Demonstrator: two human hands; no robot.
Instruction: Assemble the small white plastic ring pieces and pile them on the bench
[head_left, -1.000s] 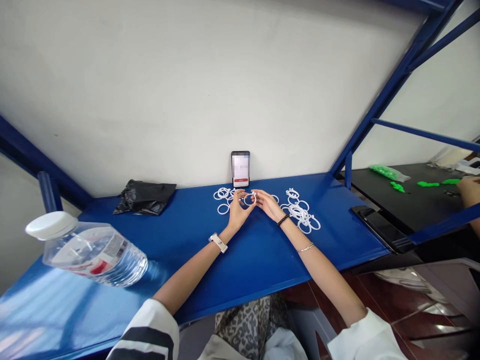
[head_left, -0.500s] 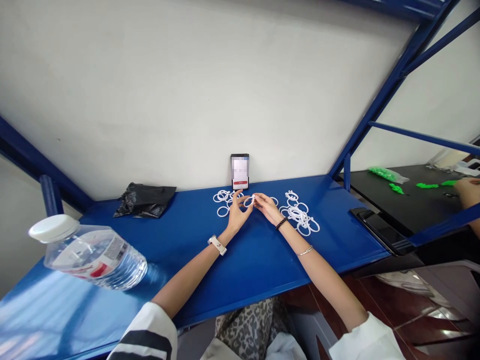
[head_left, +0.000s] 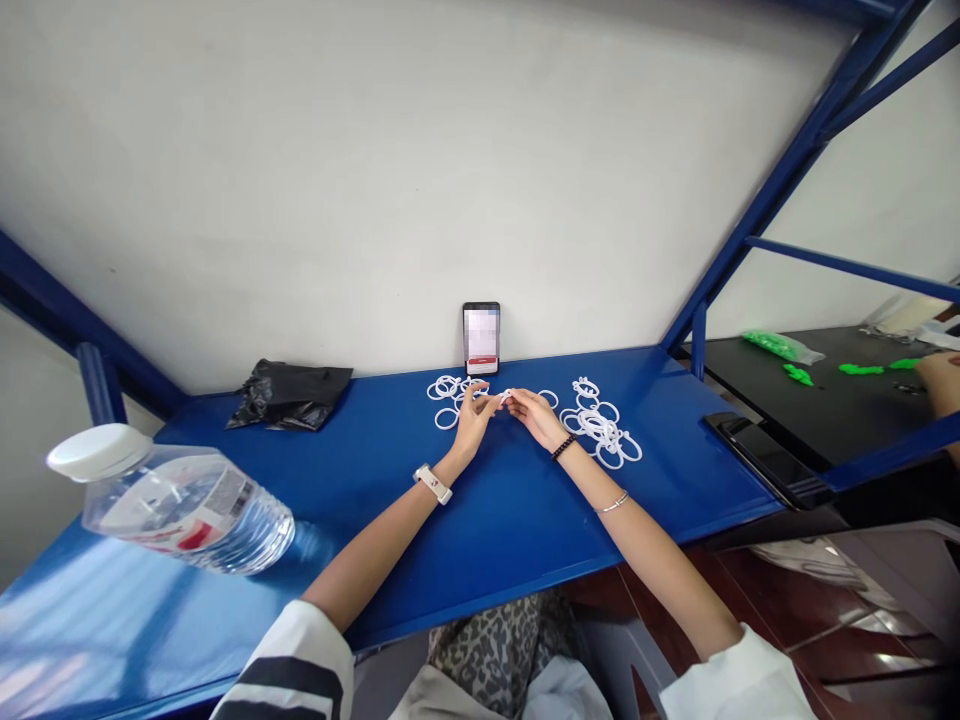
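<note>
Pinching a small white ring (head_left: 504, 399) right in the middle here, just above the counter (head_left: 487, 520) and in front of the propped-up phone (head_left: 481, 338). Closing on it from both sides: left hand (head_left: 471, 418) taking the left edge, right hand (head_left: 534, 412) taking the right, fingers (head_left: 517, 400) narrowed tight onto the plastic (too small to tell whether one ring or two between them). Sitting at the very fingertips, not down in either palm, with thumbs and forefingers meeting around it.

Looking like fine fingertip work on that ring, so best gripping with the pads only, pressing evenly from both sides, and working low over the counter so that a slip lands close by, not in the piles.

Lying just beyond the left hand, a scatter of loose rings (head_left: 448, 395); spreading near the right wrist, a denser heap of rings (head_left: 600, 428). Resting further out to the left, a black bag (head_left: 289, 393) and a water bottle (head_left: 180, 505). Showing at the far right edge, another person's hand (head_left: 941, 380) near some green pieces (head_left: 795, 373).
</note>
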